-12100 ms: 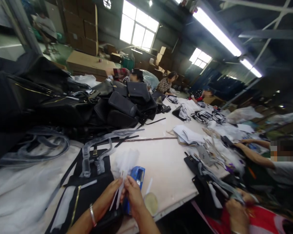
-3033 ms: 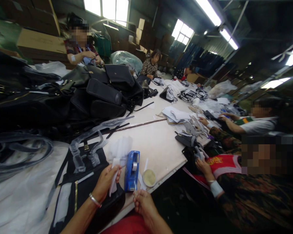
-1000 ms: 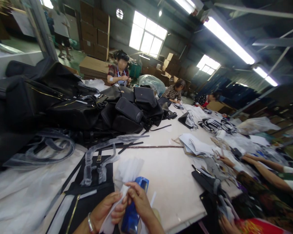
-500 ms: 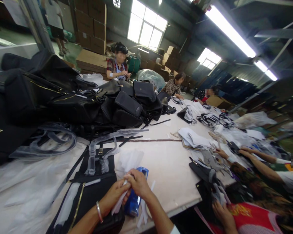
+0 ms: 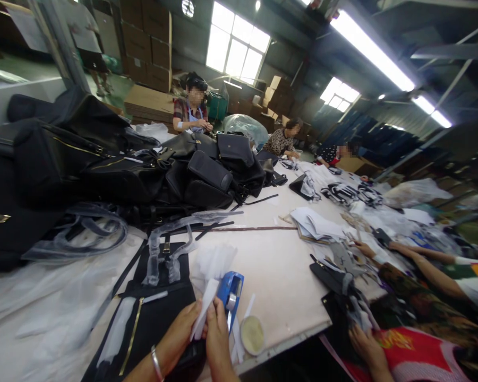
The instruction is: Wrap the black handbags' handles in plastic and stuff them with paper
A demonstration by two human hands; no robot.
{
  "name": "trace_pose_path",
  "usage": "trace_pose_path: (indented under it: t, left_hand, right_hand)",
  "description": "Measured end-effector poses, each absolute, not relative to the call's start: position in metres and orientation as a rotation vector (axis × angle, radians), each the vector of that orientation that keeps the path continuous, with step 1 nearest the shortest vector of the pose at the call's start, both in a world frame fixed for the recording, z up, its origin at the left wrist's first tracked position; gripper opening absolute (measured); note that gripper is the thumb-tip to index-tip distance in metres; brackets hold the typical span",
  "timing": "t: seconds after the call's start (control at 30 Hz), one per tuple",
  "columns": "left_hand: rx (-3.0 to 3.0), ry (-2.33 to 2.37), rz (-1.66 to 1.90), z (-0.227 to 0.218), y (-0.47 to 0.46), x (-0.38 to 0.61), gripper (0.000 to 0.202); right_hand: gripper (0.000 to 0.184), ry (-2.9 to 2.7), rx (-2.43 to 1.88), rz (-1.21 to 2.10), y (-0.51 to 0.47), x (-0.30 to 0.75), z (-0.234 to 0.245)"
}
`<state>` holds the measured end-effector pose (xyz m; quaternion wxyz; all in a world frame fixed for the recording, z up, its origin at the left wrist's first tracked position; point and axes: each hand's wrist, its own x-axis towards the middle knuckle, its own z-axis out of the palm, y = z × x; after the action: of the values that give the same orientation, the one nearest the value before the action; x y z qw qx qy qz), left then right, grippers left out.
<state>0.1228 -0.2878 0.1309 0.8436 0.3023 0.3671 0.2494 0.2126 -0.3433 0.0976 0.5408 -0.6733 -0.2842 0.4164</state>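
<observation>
Between my two hands is a folded white paper strip [image 5: 205,307], standing up at a slant. My left hand [image 5: 182,324] pinches it from the left, and my right hand [image 5: 217,331] grips it from the right. Just behind my right hand stands a blue tape dispenser [image 5: 231,297], its lower part hidden by that hand. A black bag [image 5: 151,323] with a gold zipper lies under and left of my left hand. Clear plastic wrap covers the bag's handles [image 5: 153,254]. A sheaf of thin white paper [image 5: 215,261] rests beyond my hands.
Black bags [image 5: 135,170] are piled at the left and back. A round pale disc [image 5: 252,335] sits near the edge of the table [image 5: 279,276]. Co-workers handle things along the right side; one hand [image 5: 368,345] holds a black piece. White papers [image 5: 314,224] lie further back.
My right hand has dropped down and left, off the top of the strip, exposing more of the strip and the dispenser. The pale disc has come into view.
</observation>
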Motion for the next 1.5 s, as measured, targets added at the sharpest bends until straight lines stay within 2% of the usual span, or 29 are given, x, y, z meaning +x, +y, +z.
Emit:
trace_pose_path:
  t: [0.3,0.43,0.53,0.7,0.77,0.87,0.93,1.07,1.4,1.5]
  left_hand:
    - [0.69,0.835,0.591,0.138,-0.292,0.13,0.042]
    - [0.617,0.881,0.594,0.134,-0.294,0.135,0.043]
    - [0.596,0.899,0.6,0.129,-0.295,0.136,0.042]
    - [0.56,0.998,0.605,0.121,-0.292,0.135,0.042]
    - [0.542,1.008,0.604,0.118,-0.29,0.135,0.043]
    - [0.572,0.982,0.587,0.115,-0.289,0.134,0.045]
    - [0.606,0.965,0.569,0.113,-0.29,0.134,0.045]
    - [0.635,0.952,0.542,0.113,-0.29,0.133,0.045]
    - [0.602,0.937,0.553,0.115,-0.289,0.129,0.045]
    - [0.604,0.939,0.55,0.115,-0.288,0.129,0.045]
  right_hand:
    - [0.035,-0.997,-1.946,0.459,-0.343,0.197,0.088]
    - [0.039,-1.2,-2.024,0.188,-0.347,0.196,0.077]
    - [0.049,-1.404,-2.054,0.088,-0.357,0.197,0.084]
    - [0.067,-1.661,-1.945,0.273,-0.39,0.216,0.116]
    - [0.062,-1.585,-1.967,0.342,-0.408,0.233,0.121]
    - [0.035,-1.145,-2.137,0.417,-0.431,0.261,0.112]
    - [0.028,-0.869,-2.209,0.543,-0.44,0.273,0.1]
    - [0.034,-0.726,-2.157,0.709,-0.435,0.274,0.081]
    - [0.042,-0.548,-2.002,0.695,-0.42,0.246,0.075]
    - [0.042,-0.373,-1.828,0.905,-0.428,0.238,0.079]
